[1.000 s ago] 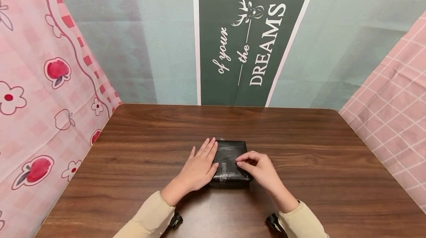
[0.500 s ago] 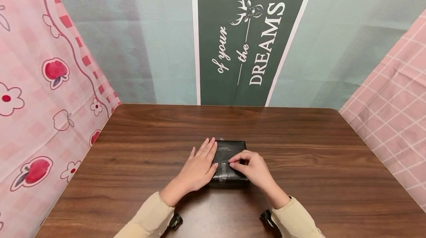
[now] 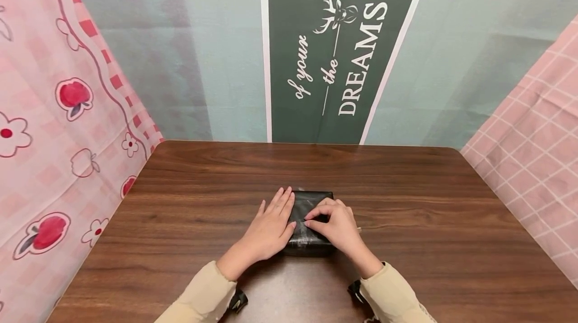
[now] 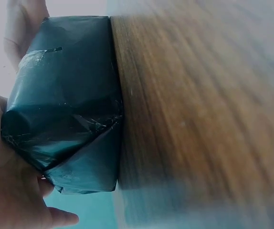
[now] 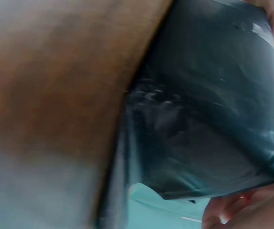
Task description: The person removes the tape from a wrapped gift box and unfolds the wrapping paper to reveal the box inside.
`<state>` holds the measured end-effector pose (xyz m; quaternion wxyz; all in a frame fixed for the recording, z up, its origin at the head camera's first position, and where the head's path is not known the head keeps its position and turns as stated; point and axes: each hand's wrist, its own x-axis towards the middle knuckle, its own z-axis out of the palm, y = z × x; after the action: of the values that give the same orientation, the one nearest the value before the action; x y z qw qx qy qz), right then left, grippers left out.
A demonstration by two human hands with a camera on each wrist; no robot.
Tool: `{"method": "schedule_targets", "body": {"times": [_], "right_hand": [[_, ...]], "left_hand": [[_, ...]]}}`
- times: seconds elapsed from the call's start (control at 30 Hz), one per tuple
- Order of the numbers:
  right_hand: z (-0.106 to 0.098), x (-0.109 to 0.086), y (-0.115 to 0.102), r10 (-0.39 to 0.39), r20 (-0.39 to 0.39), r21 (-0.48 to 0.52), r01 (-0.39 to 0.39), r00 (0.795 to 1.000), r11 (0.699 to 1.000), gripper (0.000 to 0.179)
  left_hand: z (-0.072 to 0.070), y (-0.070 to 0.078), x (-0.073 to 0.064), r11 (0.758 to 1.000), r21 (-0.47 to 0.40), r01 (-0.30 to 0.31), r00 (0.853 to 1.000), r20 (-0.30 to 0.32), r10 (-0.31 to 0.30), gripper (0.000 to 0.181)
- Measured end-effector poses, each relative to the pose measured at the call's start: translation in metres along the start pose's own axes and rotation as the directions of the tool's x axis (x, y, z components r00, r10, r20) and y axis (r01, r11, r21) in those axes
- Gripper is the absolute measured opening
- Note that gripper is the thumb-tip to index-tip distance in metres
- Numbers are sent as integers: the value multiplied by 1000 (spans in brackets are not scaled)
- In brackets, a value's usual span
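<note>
A box-shaped parcel in shiny black wrapping (image 3: 311,200) lies on the wooden table, its folded end (image 4: 87,138) facing the left wrist camera. Across its near top edge runs a strip of clear tape (image 3: 303,235). My left hand (image 3: 269,227) rests flat along the parcel's left side, fingers straight and pointing away. Over the right half is my right hand (image 3: 338,225), thumb and forefinger tips close together at the far end of the tape. Whether they pinch the tape's edge cannot be made out. In the right wrist view the parcel's other folded end (image 5: 194,143) shows creases.
The brown table (image 3: 203,177) extends around the parcel on all sides. A green curtain with white lettering (image 3: 334,62) hangs behind it. Pink patterned cloths stand at the left (image 3: 40,162) and right (image 3: 537,127). Black wrist straps (image 3: 238,300) sit by the sleeves.
My right hand has slid left over the parcel, bringing its thumb and forefinger from the right part of the top to the tape. My left hand and the parcel have stayed put.
</note>
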<state>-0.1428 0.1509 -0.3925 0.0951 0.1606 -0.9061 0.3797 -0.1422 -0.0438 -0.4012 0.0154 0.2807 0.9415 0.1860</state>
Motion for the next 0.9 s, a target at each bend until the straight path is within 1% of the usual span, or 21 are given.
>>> {"method": "schedule_targets", "body": {"times": [0.13, 0.23, 0.37, 0.47, 0.6, 0.7, 0.8, 0.9], "right_hand": [[1, 0, 0, -55, -18, -13, 55, 998, 998, 15], [0, 0, 0, -72, -12, -14, 72, 997, 997, 15], [-4, 1, 0, -76, 24, 5, 76, 997, 997, 15], [-7, 2, 1, -107, 63, 23, 106, 992, 994, 13], [-10, 4, 4, -148, 91, 84, 140, 985, 987, 12], [-11, 6, 6, -142, 77, 100, 134, 987, 986, 16], [-8, 7, 6, -112, 61, 54, 109, 992, 993, 17], [-5, 7, 4, -80, 54, 6, 80, 995, 997, 14]], "left_hand": [[-2, 0, 0, 1000, -2, -1, 1000, -16, 1, 60], [-3, 1, 0, 1000, -6, -3, 1000, -21, 3, 60], [-5, 2, 1, 1000, -8, -2, 1000, -11, 2, 60], [-6, 2, 1, 1000, -11, 6, 1000, -7, -6, 61], [-5, 2, 2, 1000, -18, 14, 1000, -6, -14, 61], [-5, 2, 3, 1000, -20, 14, 1000, -4, -14, 60], [-4, 2, 4, 1000, -22, 12, 1000, 1, -12, 60], [-4, 3, 5, 1000, -21, 12, 1000, 5, -12, 60]]}}
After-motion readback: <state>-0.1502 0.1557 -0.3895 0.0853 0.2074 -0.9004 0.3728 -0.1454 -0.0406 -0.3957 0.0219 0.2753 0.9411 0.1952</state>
